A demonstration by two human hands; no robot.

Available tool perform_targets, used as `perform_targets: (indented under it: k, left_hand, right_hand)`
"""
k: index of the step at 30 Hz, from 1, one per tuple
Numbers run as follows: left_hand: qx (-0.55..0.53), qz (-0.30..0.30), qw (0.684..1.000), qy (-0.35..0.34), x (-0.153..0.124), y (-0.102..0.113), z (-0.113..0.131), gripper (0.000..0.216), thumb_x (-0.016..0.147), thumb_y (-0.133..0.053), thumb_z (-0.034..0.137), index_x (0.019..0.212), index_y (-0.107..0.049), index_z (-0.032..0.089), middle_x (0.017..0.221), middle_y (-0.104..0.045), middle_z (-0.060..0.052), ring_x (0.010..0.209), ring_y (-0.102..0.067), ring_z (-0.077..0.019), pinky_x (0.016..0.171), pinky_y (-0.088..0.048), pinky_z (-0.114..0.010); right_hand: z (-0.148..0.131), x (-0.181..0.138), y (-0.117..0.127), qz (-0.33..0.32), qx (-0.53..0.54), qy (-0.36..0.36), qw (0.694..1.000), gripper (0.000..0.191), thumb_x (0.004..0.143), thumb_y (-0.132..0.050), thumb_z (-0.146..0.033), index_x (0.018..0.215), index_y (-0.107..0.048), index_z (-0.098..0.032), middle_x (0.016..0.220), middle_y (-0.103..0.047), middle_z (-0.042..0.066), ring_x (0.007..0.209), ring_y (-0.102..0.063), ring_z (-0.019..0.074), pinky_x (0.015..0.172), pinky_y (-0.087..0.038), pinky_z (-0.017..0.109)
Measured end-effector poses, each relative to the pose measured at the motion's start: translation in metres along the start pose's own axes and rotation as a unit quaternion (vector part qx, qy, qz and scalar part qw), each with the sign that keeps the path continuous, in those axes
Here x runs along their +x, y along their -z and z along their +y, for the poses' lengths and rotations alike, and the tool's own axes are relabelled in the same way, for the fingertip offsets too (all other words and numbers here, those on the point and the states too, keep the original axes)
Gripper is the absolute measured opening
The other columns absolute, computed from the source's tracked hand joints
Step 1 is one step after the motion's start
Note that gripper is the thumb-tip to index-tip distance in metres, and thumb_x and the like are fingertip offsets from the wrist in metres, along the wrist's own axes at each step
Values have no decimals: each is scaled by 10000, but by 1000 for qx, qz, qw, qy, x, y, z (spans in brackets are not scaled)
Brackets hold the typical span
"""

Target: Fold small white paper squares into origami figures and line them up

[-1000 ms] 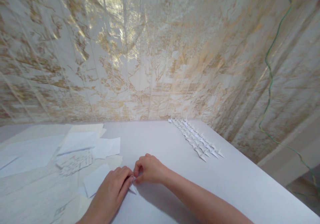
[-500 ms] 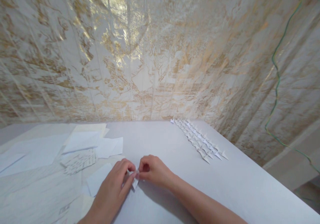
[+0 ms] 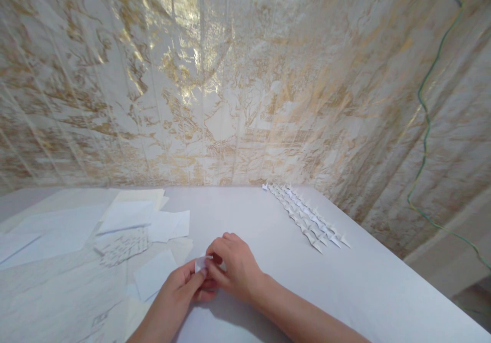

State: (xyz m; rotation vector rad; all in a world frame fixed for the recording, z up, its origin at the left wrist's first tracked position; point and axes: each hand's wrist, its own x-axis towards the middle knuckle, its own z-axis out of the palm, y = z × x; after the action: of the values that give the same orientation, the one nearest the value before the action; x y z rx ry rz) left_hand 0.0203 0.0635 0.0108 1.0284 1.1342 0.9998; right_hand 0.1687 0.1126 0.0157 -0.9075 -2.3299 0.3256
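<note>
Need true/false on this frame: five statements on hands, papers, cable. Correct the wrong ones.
1. The left hand and right hand meet at a small white paper. True.
2. The rows of folded paper pieces are left of the hands. False: they are to the right, farther back.
3. Loose paper sheets lie on the left of the table. True.
4. The green cable is coiled on the table. False: it hangs beyond it, against the patterned backdrop at right.
5. The right hand's fingers are spread flat. False: they are bent.

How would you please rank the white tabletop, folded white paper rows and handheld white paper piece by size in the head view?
Largest: white tabletop
Next: folded white paper rows
Smallest: handheld white paper piece, partly hidden
</note>
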Motion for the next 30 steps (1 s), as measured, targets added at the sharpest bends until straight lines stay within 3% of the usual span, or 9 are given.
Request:
perform_targets:
  k: [5, 9, 13, 19, 25, 30]
  left_hand:
    - [-22, -4, 1000, 4, 0, -1, -3, 350, 654, -773, 536, 706, -690, 200, 750, -779, -45, 742, -724, -247, 735, -580, -364]
    - [-25, -11, 1000, 1, 2, -2, -9, 236, 648, -756, 415, 648, -671, 195, 625, -718, -6, 630, -664, -201, 616, -546, -313]
    - [-33, -24, 999, 4, 3, 1, -12, 229, 675, -734, 393, 687, -691, 168, 617, -709, -22, 599, -654, -188, 566, -506, -292]
    - [-44, -35, 998, 0, 3, 3, -7, 349, 688, -780, 482, 729, -712, 142, 626, -717, -49, 549, -634, -157, 545, -480, -274]
    - [-34, -43, 999, -2, 4, 4, -5, 445, 661, -810, 572, 746, -714, 146, 616, -731, -68, 528, -642, -169, 529, -494, -283]
    - [-12, -26, 999, -18, 3, 4, -8, 575, 718, -706, 726, 738, -713, 151, 643, -747, -79, 539, -650, -171, 540, -514, -285]
  right_hand:
    - [0, -1, -1, -8, -65, 17, 998, 94, 803, -649, -160, 851, -589, -214, 701, -634, 2, 677, -560, 191, 686, -406, 307]
    - [3, 0, -4, -19, -71, 62, 995, 199, 786, -634, -127, 962, -635, -221, 785, -682, 17, 733, -594, 202, 718, -422, 311]
    - [7, 0, -2, -27, 37, 85, 995, 205, 796, -568, -40, 877, -647, -211, 768, -649, -1, 741, -594, 163, 753, -451, 258]
    - [11, 2, 9, -16, 252, 31, 967, 210, 791, -568, -24, 843, -696, -182, 787, -616, -3, 752, -582, 143, 725, -475, 238]
    - [13, 3, 11, -10, 303, 11, 953, 169, 814, -602, -88, 831, -755, -157, 765, -622, 8, 699, -566, 138, 687, -471, 258]
    - [13, 2, 5, -3, 351, -61, 934, 190, 789, -617, -104, 894, -759, -174, 800, -660, 14, 704, -581, 142, 684, -466, 270]
